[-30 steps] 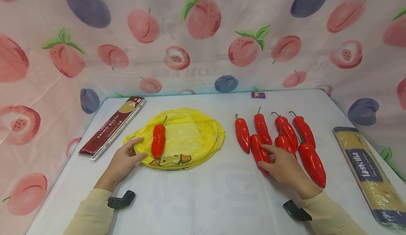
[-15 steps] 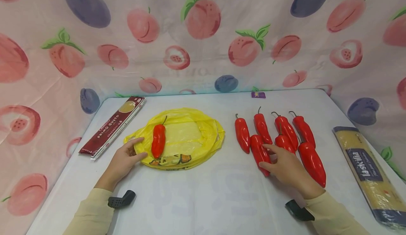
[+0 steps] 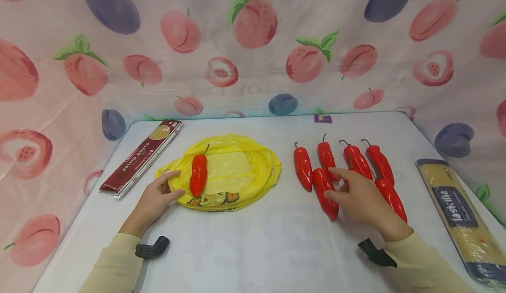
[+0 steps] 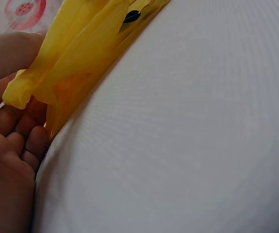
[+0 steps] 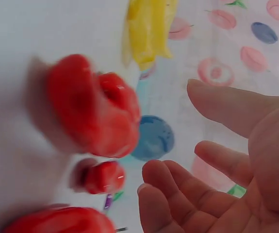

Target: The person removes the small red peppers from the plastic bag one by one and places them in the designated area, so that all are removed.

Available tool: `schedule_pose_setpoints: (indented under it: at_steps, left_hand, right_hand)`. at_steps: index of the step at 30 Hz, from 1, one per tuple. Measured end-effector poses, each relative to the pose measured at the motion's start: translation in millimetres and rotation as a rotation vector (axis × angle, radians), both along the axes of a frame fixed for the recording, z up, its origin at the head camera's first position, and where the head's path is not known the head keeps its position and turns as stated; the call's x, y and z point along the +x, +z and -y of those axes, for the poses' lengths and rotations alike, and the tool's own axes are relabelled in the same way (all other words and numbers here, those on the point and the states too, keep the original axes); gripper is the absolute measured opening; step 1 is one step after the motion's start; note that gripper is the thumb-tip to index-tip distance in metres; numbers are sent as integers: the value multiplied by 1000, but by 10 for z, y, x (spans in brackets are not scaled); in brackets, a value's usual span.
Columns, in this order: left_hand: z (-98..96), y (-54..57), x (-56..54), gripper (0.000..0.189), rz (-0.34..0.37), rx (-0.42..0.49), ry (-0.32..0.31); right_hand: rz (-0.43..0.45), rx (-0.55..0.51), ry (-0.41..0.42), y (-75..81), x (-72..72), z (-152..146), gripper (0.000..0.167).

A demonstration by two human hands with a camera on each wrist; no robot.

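My left hand holds the left edge of a yellow plastic bag lying flat on the white table. In the left wrist view, bunched yellow plastic runs between the thumb and the curled fingers. One red pepper, long and shiny with a dark stem, lies on the bag's left side. Over a group of several such peppers hovers my right hand, fingers and thumb spread, nearest to the front-left pepper. The right wrist view shows a gap between that hand and the red peppers.
A dark red spaghetti pack lies at the back left of the table. On the right edge is a clear and blue pasta pack. A small purple packet sits at the back edge, before a fruit-printed curtain.
My right hand has drawn slightly right, its fingertips coming away from the front-left pepper and covering more of the peppers behind. The left hand keeps its place on the bag.
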State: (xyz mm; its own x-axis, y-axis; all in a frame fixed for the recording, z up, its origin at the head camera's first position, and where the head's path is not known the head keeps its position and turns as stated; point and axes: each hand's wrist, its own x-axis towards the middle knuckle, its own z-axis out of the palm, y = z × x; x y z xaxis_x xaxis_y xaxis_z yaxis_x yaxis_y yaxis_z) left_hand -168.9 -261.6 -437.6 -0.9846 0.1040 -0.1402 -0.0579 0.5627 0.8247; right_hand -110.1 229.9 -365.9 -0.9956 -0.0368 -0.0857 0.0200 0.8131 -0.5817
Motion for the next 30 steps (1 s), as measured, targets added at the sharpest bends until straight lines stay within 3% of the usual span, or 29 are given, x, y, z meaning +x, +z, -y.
schedule_pose_setpoints:
  at_steps: [7, 12, 21, 30]
  left_hand:
    - [19, 4, 15, 68, 1, 4, 3]
    - [25, 8, 10, 68, -2, -8, 13]
    - [19, -11, -5, 67, -35, 15, -7]
    - [8, -8, -6, 68, -18, 33, -5]
  right_hand:
    - [-53, -1, 62, 196, -87, 207, 73]
    - [-66, 10, 120, 243, -202, 492, 71]
    - [-130, -147, 333, 84, -394, 1142, 55]
    - [-80, -247, 402, -44, -616, 1806, 51]
